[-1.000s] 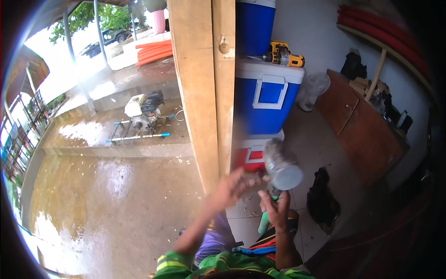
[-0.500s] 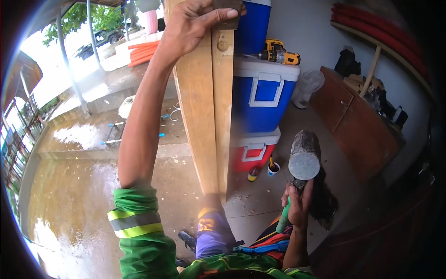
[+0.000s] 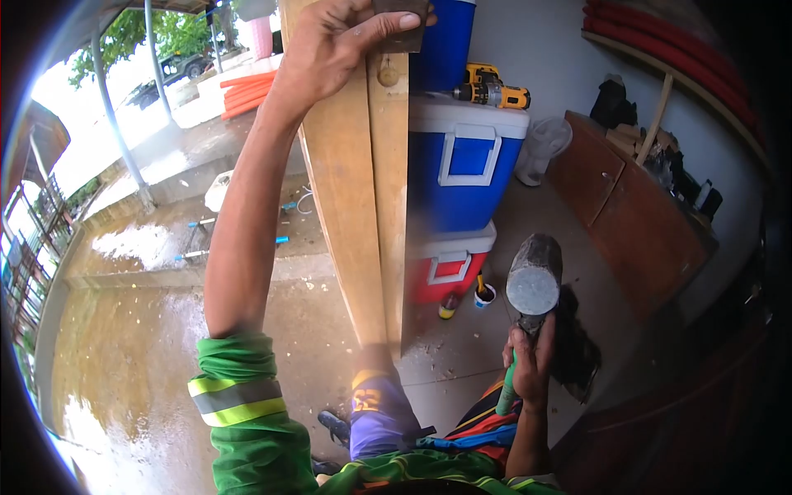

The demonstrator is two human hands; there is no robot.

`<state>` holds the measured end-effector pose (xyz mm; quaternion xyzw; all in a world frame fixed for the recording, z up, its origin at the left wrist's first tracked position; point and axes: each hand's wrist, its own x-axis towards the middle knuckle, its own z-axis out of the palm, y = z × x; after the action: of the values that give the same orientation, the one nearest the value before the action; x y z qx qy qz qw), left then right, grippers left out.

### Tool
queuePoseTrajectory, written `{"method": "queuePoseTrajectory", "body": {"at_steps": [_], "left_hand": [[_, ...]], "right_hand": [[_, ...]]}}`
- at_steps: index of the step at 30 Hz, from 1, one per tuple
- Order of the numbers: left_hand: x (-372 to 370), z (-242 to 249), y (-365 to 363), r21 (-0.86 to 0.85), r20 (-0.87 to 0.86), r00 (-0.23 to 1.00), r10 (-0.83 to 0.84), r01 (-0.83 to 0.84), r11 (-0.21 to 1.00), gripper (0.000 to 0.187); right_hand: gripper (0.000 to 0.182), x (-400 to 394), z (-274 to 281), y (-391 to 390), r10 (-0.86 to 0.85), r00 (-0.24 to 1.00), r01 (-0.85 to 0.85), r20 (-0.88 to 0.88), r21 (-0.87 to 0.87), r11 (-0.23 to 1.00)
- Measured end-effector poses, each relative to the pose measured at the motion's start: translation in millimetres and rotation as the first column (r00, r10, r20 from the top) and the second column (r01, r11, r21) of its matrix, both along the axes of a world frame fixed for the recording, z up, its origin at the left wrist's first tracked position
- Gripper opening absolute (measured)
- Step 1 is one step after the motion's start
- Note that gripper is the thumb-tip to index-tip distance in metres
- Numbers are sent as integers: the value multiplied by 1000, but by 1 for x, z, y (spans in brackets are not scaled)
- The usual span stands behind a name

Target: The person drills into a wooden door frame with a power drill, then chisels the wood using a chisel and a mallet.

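Observation:
At the top of the view, my left hand is closed on a dark brown flat piece, thumb across its face. That piece lies against the edge of an upright wooden door, just above a round recess in the wood. Part of the piece and some fingertips are cut off by the frame's top. Lower right, my right hand grips a club hammer by its green handle. The hammer's round steel face points up toward me, apart from the door.
Right of the door stand a blue cooler with a yellow drill on it and a red cooler below. A small cup with a brush sits on the floor. A brown cabinet lines the wall. Wet concrete lies left.
The view has shifted slightly, so most things appear a little to the left. Both hands keep their holds, and the hammer stays at about the same height.

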<state>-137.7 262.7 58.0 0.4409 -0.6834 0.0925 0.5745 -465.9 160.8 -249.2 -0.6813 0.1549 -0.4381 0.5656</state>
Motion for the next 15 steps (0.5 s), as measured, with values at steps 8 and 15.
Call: {"method": "queuePoseTrajectory", "body": {"at_steps": [8,15], "left_hand": [[-4,1,-4,4,-61,997,-55,55,998,29],[-6,4,-3,13,-38,999,-31,31,999,29]], "right_hand": [[38,3,2,-4,-3,1000,3,-31,4,1000],[38,6,2,-4,4,998,-3,-57,20,1000]]}}
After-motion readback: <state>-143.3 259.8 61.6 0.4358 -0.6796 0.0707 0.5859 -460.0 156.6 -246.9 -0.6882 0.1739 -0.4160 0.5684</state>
